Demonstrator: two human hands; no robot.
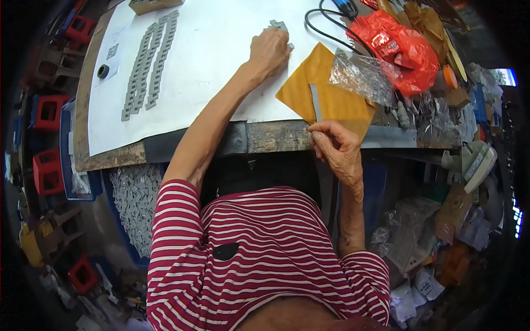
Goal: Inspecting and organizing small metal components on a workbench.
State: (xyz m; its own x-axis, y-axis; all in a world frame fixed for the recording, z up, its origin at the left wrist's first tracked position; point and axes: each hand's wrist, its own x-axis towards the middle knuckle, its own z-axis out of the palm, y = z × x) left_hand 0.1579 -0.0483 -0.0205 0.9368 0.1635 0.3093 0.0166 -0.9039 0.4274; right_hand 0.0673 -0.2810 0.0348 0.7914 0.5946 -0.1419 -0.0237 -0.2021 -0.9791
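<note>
At two o'clock a crumpled red plastic bag (400, 49) lies behind a clear bag of small metal parts (361, 76), which rests on a tan envelope (326, 94) at one o'clock. The right hand (338, 148) pinches a thin grey metal strip (315, 102) standing across that envelope. The left hand (269, 51), curled at twelve o'clock, covers small grey pieces (278, 25) on the white sheet (210, 60); its grip is hidden, and rows of grey pieces (148, 63) lie at ten o'clock.
</note>
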